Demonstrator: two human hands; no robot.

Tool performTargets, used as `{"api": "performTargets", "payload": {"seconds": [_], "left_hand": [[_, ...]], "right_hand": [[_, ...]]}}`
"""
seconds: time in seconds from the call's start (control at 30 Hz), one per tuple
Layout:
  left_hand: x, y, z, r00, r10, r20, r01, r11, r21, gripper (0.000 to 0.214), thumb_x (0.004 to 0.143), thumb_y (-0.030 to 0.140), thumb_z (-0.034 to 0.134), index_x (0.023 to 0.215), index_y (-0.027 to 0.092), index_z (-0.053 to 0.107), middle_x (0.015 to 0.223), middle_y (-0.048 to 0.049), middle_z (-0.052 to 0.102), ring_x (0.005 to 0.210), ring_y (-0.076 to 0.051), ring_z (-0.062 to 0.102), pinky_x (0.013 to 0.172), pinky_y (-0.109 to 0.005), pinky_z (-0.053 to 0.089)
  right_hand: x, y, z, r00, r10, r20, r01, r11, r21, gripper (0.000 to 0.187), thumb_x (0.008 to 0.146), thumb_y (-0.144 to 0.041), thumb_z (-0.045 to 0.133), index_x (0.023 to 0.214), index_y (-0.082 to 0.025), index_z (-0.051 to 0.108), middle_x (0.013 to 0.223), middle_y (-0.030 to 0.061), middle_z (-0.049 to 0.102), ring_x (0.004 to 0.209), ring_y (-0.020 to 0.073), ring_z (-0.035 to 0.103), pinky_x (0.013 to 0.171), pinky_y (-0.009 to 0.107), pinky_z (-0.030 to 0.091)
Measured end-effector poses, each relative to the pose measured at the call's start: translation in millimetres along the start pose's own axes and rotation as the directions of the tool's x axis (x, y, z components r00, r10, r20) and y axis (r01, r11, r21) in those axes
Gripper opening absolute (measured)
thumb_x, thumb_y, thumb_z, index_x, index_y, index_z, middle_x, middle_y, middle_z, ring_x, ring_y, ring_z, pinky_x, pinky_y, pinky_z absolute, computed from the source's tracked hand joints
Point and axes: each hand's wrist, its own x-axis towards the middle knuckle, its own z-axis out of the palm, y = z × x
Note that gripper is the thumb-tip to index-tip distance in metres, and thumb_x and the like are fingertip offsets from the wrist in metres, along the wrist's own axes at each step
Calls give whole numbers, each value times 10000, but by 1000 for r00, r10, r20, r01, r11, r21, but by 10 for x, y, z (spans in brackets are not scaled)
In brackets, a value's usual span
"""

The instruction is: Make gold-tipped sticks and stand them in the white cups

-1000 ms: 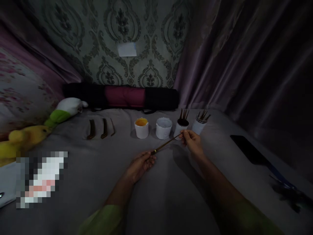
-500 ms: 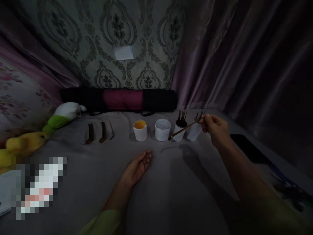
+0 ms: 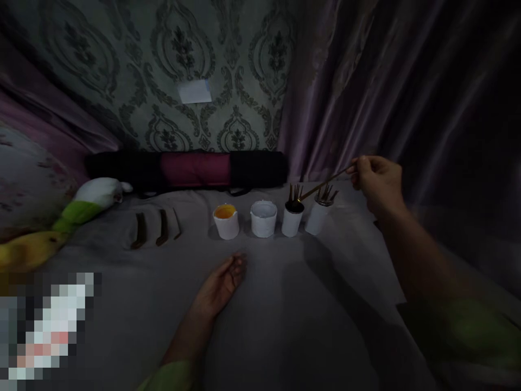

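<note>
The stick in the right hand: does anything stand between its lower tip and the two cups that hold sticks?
Nothing visible does. The stick, in the right hand, has its tip over the dark-mouthed cup; only the sticks standing in it are close.

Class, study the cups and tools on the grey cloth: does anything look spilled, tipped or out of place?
Nothing stands out. The four cups stand upright in a row, no spill shows on the grey cloth, and three dark tools lie side by side. The right hand holds a thin stick above the cups.
</note>
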Motion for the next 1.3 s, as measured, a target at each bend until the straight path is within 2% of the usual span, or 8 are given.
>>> {"api": "performTargets", "payload": {"seconds": [0.1,0.2,0.33,0.53,0.93,1.3], "left_hand": [[-3,-2,4,1000,7,-15,-7,1000,8,178,799,83,452,921,72,582,733,-47,593,551,-58,523,506,-174,447],[1,-6,7,999,14,-41,-13,1000,8,177,804,80,441,908,65,584,732,-53,597,548,-60,528,503,-175,449],[7,-6,6,999,18,-46,-17,1000,11,185,808,83,436,917,69,584,732,-51,597,551,-60,536,504,-174,450],[12,-5,-15,999,16,-29,-16,1000,5,178,799,81,453,916,70,586,740,-52,600,553,-60,536,507,-173,453],[0,0,1,1000,2,-31,-3,1000,-25,173,811,87,432,895,71,582,717,-53,601,564,-68,547,516,-176,455],[9,-7,-16,1000,7,-21,-8,1000,-19,176,806,84,441,914,68,578,737,-53,609,555,-63,542,516,-175,455]], "right_hand": [[105,18,9,996,-90,7,91,992,-89,207,805,-281,436,748,-137,575,624,20,581,394,49,423,351,190,317],[177,62,18,978,-195,76,206,959,-194,234,832,-323,393,783,-193,581,694,31,612,463,80,466,412,226,376],[205,85,59,959,-248,138,278,919,-281,246,843,-328,365,789,-209,574,712,28,621,562,117,524,520,273,423],[174,87,173,957,-228,181,280,892,-354,245,829,-320,378,784,-183,576,684,30,619,638,143,556,625,301,425],[64,53,301,925,-177,337,312,861,-402,232,806,-275,375,742,-170,572,637,25,603,593,139,550,597,273,401],[-5,87,403,869,-155,470,352,861,-368,220,809,-260,381,730,-168,564,631,28,601,618,134,550,622,255,396]]}}
